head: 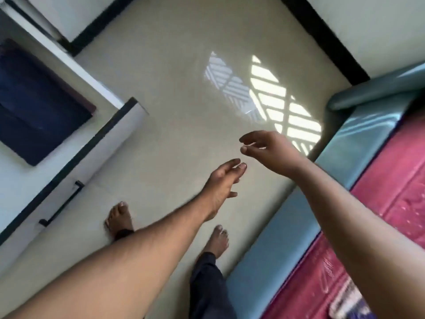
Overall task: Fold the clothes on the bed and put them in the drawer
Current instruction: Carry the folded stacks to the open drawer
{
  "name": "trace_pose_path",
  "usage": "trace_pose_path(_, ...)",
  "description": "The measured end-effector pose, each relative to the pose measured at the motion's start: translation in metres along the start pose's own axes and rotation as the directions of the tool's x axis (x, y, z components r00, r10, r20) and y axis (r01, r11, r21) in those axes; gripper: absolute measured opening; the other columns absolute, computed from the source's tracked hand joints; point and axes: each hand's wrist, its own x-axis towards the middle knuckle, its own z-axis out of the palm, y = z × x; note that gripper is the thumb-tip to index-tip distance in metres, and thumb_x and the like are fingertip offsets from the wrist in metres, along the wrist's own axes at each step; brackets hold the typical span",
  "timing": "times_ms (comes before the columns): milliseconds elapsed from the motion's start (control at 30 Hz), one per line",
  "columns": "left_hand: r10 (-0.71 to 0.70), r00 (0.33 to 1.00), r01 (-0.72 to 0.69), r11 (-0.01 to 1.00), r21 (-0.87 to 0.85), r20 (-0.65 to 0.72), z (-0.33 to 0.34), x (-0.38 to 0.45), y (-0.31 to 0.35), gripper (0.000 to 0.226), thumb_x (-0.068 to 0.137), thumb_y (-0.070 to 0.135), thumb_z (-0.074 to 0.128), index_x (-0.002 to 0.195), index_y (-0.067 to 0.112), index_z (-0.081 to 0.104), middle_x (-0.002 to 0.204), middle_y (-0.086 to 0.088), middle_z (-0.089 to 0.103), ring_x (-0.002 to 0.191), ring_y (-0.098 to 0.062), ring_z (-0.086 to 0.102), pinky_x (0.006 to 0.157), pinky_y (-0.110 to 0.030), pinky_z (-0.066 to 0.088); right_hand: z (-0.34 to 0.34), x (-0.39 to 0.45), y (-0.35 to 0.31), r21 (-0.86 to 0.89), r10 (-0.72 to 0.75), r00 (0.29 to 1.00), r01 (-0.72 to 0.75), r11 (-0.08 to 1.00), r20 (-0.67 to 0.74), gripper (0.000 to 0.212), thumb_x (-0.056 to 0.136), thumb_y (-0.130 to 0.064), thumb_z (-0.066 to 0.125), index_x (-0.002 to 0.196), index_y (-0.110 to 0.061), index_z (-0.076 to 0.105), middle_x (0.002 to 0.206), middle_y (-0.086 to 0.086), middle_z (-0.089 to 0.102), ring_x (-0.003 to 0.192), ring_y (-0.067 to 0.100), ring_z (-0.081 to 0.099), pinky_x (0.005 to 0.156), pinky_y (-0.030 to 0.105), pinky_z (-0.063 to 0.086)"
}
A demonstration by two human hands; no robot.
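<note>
Both my hands hang over the bare floor and hold nothing. My left hand point(222, 183) has its fingers stretched out loosely. My right hand point(269, 150) is a little higher and to the right, fingers loosely curled. An open white drawer point(108, 107) at the left holds folded dark blue clothes point(39, 107). The bed point(391, 203) with a red patterned cover lies along the right edge. No loose clothes show on the visible part of the bed.
A teal padded bed frame point(276, 238) borders the bed. Below the open drawer is a shut drawer front with a black handle point(62, 203). My bare feet point(119, 219) stand on the glossy beige floor point(174, 93), where a sunlight patch point(280, 100) falls.
</note>
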Motion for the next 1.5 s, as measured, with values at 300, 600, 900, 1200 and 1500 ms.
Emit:
trace_pose_path(300, -0.351, 0.886, 0.197, 0.877, 0.438, 0.304, 0.282, -0.021, -0.146, 0.098, 0.074, 0.066, 0.072, 0.154, 0.031, 0.027, 0.146, 0.014, 0.043, 0.126, -0.006, 0.045, 0.095, -0.035, 0.038, -0.125, -0.272, 0.351, 0.237, 0.434, 0.9, -0.416, 0.878, -0.03, 0.039, 0.087, -0.027, 0.072, 0.123, -0.013, 0.065, 0.114, 0.008, 0.068, 0.103, 0.018, 0.063, 0.099, 0.034, 0.048)
trace_pose_path(600, -0.184, 0.938, -0.057, 0.756, 0.652, 0.295, 0.338, -0.03, -0.219, 0.125, 0.047, 0.07, 0.083, 0.152, 0.038, 0.023, 0.159, 0.014, 0.023, 0.144, -0.001, 0.024, 0.121, -0.031, 0.021, -0.029, -0.449, 0.487, 0.926, 0.593, 0.768, -0.365, 0.093, 0.242, 0.075, 0.057, -0.079, 0.066, 0.117, -0.033, 0.066, 0.11, -0.004, 0.073, 0.093, 0.014, 0.069, 0.077, 0.031, 0.052)
trace_pose_path(900, -0.17, 0.979, 0.134, 0.956, 0.262, 0.117, 0.326, -0.034, -0.231, 0.054, 0.064, 0.013, 0.086, 0.111, 0.015, 0.059, 0.104, -0.001, 0.074, 0.093, -0.016, 0.069, 0.075, -0.026, 0.056, 0.036, -0.432, 0.433, 0.982, 0.566, 0.815, -0.022, -0.187, 0.126, 0.06, 0.033, -0.071, 0.083, 0.065, -0.02, 0.08, 0.076, 0.001, 0.076, 0.07, 0.01, 0.072, 0.055, 0.023, 0.055)
trace_pose_path(1200, -0.06, 0.997, 0.065, 0.994, 0.093, -0.057, 0.175, -0.042, -0.133, 0.054, 0.07, 0.033, 0.069, 0.119, 0.021, 0.05, 0.105, 0.006, 0.068, 0.088, -0.006, 0.069, 0.068, -0.025, 0.054, 0.01, -0.281, 0.29, 0.996, 0.45, 0.889, -0.091, -0.007, 0.084, 0.046, 0.063, -0.062, 0.07, 0.076, -0.019, 0.081, 0.083, -0.001, 0.076, 0.074, 0.011, 0.072, 0.067, 0.021, 0.053)
trace_pose_path(1500, 0.096, 0.893, -0.229, 0.938, -0.26, -0.441, -0.145, -0.151, -0.03, 0.048, 0.078, 0.045, 0.077, 0.119, 0.031, 0.056, 0.108, 0.011, 0.073, 0.098, -0.011, 0.071, 0.066, -0.028, 0.058, 0.091, -0.068, -0.04, 0.775, 0.215, 0.924, -0.383, 0.503, 0.317, 0.045, 0.098, -0.049, 0.041, 0.109, -0.016, 0.07, 0.11, 0.007, 0.073, 0.098, 0.022, 0.069, 0.086, 0.036, 0.048)
